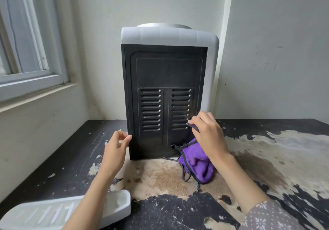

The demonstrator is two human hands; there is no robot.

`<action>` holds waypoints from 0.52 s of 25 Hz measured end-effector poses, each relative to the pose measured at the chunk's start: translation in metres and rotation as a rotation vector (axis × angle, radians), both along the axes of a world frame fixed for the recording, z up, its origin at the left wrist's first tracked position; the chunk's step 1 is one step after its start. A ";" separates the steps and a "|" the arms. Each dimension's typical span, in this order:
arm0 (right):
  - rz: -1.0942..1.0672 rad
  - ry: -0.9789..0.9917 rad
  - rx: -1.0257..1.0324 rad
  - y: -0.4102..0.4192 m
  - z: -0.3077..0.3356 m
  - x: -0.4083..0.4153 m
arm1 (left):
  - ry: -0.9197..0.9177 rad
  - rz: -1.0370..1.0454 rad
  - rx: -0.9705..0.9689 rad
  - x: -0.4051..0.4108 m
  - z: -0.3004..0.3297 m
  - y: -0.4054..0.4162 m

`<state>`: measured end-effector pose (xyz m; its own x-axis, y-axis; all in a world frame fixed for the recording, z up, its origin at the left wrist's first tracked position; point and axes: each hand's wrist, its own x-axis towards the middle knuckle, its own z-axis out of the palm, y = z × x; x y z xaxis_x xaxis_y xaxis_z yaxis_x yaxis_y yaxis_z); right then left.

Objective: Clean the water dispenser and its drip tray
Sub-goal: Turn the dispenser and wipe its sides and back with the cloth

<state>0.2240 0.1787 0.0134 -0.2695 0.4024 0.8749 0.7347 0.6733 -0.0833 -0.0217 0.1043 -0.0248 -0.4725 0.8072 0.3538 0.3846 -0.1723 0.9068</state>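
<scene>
Right hand: pinches a corner of the purple cloth between thumb and fingers, pressed at the lower right vent slots; the rest of the cloth hangs to the counter, beside the power cord.
Left hand: loose, fingers half curled, holding nothing, fingertips touching the lower left edge of the back panel as a brace.
Water dispenser: upright at the back of the counter in the corner, black back panel facing the viewer, grey top. Judged stiff and boxy, light enough with no bottle mounted to slide or turn by its side edges; thin sheet panel likely flexes, slot edges may snag fabric.
Drip tray: detached, on the counter at near left, partly hidden by the left forearm. Judged light, rigid plastic, best taken by its rim.
Cloth: soft, limp, bunches easily; a folded corner suits the slots.
</scene>
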 end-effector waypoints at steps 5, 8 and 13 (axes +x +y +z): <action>0.049 0.027 0.000 0.000 -0.006 -0.011 | 0.114 0.028 0.019 0.002 -0.006 0.003; 0.087 -0.008 -0.002 -0.004 -0.008 -0.038 | 0.150 0.046 0.022 0.002 -0.007 0.002; 0.074 -0.052 0.012 -0.001 -0.008 -0.023 | 0.145 0.038 0.018 0.003 -0.007 0.001</action>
<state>0.2010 0.1778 0.0059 -0.3433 0.3697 0.8634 0.6862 0.7264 -0.0382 -0.0191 0.1057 -0.0322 -0.4456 0.7825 0.4348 0.5178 -0.1710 0.8383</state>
